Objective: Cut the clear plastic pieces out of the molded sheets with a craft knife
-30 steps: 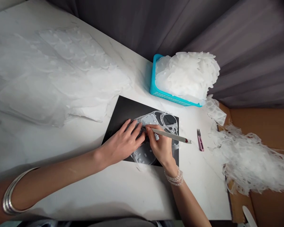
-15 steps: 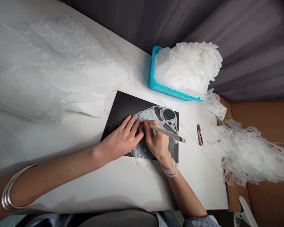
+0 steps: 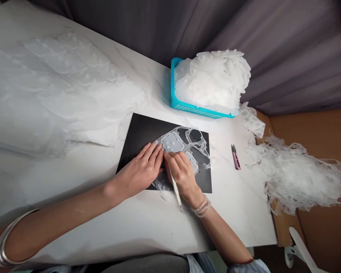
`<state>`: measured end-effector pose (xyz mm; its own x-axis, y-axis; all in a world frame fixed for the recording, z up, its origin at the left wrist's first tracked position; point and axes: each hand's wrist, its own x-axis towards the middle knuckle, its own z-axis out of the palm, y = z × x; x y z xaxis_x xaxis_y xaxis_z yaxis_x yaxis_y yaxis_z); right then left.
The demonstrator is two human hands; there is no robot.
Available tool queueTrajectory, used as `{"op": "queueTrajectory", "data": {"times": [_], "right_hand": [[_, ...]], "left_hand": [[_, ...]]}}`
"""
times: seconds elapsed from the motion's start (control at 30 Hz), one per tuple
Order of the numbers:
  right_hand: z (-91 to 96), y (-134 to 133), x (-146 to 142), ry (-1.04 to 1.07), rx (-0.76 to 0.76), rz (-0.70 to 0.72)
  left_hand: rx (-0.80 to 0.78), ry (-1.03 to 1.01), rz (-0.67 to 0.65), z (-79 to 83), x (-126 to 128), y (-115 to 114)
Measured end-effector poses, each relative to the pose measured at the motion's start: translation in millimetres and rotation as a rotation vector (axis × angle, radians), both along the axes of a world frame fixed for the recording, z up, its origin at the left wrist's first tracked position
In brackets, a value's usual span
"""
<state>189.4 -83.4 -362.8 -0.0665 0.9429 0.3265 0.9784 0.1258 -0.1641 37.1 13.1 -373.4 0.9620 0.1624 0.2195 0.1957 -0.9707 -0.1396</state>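
A black cutting mat (image 3: 143, 131) lies on the white table (image 3: 125, 223). On it rests a translucent white sheet (image 3: 184, 146) of moulded parts with holes cut in it. My left hand (image 3: 142, 168) lies flat on the sheet's left part, fingers stretched out and pressing it down. My right hand (image 3: 183, 174) is closed around a thin white knife (image 3: 176, 191), its tip at the sheet by my left fingertips and its handle pointing back toward me.
A blue basket (image 3: 174, 100) heaped with white cut pieces stands behind the mat. Large translucent sheets (image 3: 51, 87) cover the table's left. Small pink snips (image 3: 235, 156) lie right of the mat. A pile of white offcuts (image 3: 298, 178) fills a cardboard box at the right.
The knife handle has swung from pointing right to pointing back toward me, with the right hand turned accordingly. The left hand stays pressed on the sheet. The view shifted slightly.
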Motion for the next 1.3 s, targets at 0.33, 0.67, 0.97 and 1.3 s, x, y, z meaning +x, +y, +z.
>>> {"op": "queueTrajectory", "data": {"times": [0.33,0.67,0.97,1.3], "right_hand": [[-8.2,3.3,0.5,0.048,-0.076,-0.012],[2.7,12.9,-1.3,0.151,-0.174,-0.002],[32.4,-44.1,167.5,1.396,0.197,-0.727],[75.5,-22.4,73.2,1.447,0.074,-0.361]], "left_hand": [[-0.025,0.035,-0.001,-1.7,-3.0,-0.3],[-0.119,0.072,0.016,-2.7,-3.3,-0.3],[-0.111,0.049,0.028,-5.3,-2.3,-2.8],[-1.418,-0.21,0.275,48.4,27.8,15.8]]}}
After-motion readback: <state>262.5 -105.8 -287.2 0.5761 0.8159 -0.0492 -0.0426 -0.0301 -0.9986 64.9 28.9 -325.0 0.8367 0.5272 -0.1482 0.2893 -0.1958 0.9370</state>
